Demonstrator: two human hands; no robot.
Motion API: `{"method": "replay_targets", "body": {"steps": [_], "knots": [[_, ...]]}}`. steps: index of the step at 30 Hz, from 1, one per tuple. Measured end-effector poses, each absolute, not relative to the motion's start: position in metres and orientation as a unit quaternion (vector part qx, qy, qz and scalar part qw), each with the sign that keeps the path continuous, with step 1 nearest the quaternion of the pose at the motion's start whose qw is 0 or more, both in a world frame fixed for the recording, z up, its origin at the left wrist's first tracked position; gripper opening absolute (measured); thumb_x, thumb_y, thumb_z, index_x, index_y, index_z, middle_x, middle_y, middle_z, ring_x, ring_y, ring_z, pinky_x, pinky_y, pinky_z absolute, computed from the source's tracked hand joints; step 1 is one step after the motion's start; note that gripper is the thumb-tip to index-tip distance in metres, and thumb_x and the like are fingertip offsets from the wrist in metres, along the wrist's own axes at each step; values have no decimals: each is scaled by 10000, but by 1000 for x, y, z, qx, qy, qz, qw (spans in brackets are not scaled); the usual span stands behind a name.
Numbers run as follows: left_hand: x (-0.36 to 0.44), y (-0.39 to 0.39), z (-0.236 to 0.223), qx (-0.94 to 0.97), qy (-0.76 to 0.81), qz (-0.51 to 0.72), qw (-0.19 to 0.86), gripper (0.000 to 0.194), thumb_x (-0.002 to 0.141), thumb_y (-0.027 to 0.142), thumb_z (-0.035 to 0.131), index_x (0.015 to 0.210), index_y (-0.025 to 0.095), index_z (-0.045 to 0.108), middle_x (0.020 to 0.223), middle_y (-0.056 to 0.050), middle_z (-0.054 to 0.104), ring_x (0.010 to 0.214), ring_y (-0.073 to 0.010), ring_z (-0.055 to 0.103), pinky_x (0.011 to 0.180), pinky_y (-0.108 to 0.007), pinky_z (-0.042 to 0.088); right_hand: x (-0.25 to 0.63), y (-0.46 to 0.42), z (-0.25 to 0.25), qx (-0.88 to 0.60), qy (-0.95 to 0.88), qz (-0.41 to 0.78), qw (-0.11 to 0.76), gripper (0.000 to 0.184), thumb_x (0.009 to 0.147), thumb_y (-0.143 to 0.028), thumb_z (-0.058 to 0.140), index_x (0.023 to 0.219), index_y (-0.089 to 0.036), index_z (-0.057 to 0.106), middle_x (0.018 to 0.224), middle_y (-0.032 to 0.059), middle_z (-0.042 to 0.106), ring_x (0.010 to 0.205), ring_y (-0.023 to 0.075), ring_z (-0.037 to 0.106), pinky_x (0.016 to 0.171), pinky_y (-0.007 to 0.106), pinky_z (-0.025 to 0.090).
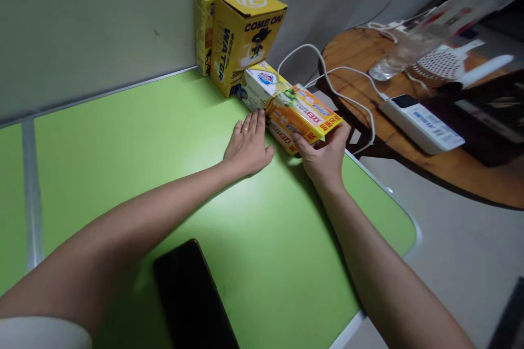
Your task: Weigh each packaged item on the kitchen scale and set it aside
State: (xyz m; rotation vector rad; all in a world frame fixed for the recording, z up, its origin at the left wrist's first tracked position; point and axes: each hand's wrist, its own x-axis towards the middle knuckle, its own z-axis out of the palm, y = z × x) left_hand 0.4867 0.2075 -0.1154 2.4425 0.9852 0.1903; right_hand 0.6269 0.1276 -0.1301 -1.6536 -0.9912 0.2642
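Observation:
My right hand grips the near end of an orange box with red lettering, which lies near the right edge of the green table. My left hand lies flat on the table with fingers stretched out, its fingertips touching the orange box's left side. A ring is on one left finger. A white and yellow soap box sits just behind the orange box, touching it.
Two tall yellow boxes stand against the wall at the back. A black phone lies near the table's front edge. To the right, a round wooden table holds a white power strip, cables, a glass and a white fan.

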Motion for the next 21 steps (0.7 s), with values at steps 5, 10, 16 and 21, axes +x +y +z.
{"method": "replay_targets", "body": {"steps": [5,10,16,21], "knots": [[486,210,-119,900,363,86,227,825,860,356,457,1524,10,111,1627,-163,128,1506,-255,122,1233,-387,73,627,128,-134,-712,-398,95,570,666,624,-546,740,1098,-254,374,1194,101,531,1135,272,586,905,439,531],[476,201,-111,892,377,66,238,824,888,393,472,1532,39,100,1630,-176,71,1511,-276,83,1232,-403,78,618,129,-129,-715,-394,90,570,728,564,-584,741,1079,-228,368,1184,130,529,1097,277,591,893,447,527],[410,180,-97,877,340,32,338,804,837,284,526,1519,43,175,1612,-167,185,1508,-251,115,1235,-390,117,593,116,-112,-777,-304,128,535,824,428,-587,779,1058,-225,392,1174,155,517,894,310,653,767,483,535],[302,161,-70,854,366,41,368,751,875,239,483,1529,62,159,1554,-138,359,1403,-176,399,1153,-258,329,558,77,-105,-799,-243,154,528,480,560,-526,719,827,-353,360,1006,140,532,1198,417,551,870,545,444]]}}
